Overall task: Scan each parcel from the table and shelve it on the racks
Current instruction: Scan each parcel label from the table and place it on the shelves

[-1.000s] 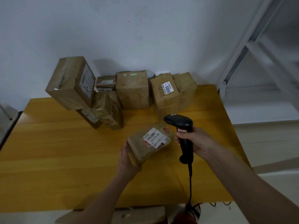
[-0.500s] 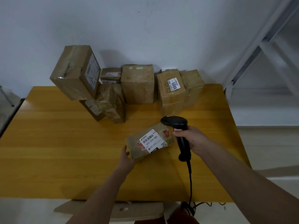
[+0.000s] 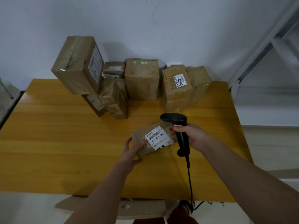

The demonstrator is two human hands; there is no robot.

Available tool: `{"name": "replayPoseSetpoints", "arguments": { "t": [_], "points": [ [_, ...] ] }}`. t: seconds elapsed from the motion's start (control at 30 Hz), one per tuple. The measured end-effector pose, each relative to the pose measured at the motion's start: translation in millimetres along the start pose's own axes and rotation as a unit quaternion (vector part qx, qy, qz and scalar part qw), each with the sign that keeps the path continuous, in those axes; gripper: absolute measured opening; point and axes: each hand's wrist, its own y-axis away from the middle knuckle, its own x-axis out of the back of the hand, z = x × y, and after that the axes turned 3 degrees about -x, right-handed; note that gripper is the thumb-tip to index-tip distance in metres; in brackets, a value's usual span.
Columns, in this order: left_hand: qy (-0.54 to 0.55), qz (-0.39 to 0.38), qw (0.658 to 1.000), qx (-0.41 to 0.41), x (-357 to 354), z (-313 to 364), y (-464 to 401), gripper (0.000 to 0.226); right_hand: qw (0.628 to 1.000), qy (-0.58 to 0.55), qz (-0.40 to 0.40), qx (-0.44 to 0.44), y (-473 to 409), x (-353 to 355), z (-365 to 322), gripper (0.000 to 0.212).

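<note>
A small flat cardboard parcel [image 3: 142, 136] with a white barcode label lies tilted over the yellow table [image 3: 56, 143]. My left hand [image 3: 131, 149] grips its near left corner. My right hand [image 3: 192, 136] holds a black corded barcode scanner [image 3: 179, 126] by the handle. The scanner's head sits just above the parcel's far right end and points left. Several more brown parcels [image 3: 142, 80] are stacked along the wall at the table's far edge.
A tall box [image 3: 77, 65] leans on smaller ones at the back left. A grey metal rack [image 3: 258, 59] stands to the right of the table. The scanner cable [image 3: 190, 183] hangs over the near edge. A cardboard piece [image 3: 139, 209] lies on the floor below.
The parcel has been lowered and turned flatter, label now facing up toward me. The scanner head has moved slightly closer over the parcel's right end. The view has tilted a little.
</note>
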Motion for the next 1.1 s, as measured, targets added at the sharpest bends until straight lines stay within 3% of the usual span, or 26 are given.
{"name": "replayPoseSetpoints", "arguments": {
  "t": [0.27, 0.33, 0.43, 0.5, 0.67, 0.8, 1.1],
  "points": [
    [0.028, -0.029, 0.999, 0.005, -0.1, -4.0, -2.9, 0.059, 0.999, 0.032, -0.023, 0.003, 9.6, 21.3, 7.2, 0.027],
    [0.013, -0.030, 0.999, 0.016, -0.4, -6.6, -3.8, 0.071, 0.999, 0.026, -0.027, 0.003, 11.9, 26.6, 9.4, 0.026],
    [-0.018, -0.045, 0.998, 0.029, 2.2, -7.6, -4.9, 0.111, 0.999, 0.028, -0.027, 0.012, 15.1, 31.8, 11.8, 0.027],
    [-0.002, -0.062, 0.998, 0.018, 3.0, -2.2, -5.7, 0.116, 0.999, 0.039, -0.018, 0.029, 18.5, 30.3, 12.5, 0.025],
    [0.013, -0.100, 0.994, -0.040, -9.6, 40.4, 2.2, 0.089, 0.988, 0.089, 0.029, 0.127, 34.3, 14.2, 4.4, 0.013],
    [0.008, -0.089, 0.991, -0.097, -20.9, 78.9, 8.4, 0.069, 0.969, 0.138, 0.022, 0.202, 58.7, 8.2, -3.5, 0.016],
    [-0.009, -0.126, 0.980, -0.152, -26.8, 117.2, 30.1, 0.075, 0.961, 0.180, 0.011, 0.210, 97.3, 7.5, 7.9, 0.024]
  ]
}}
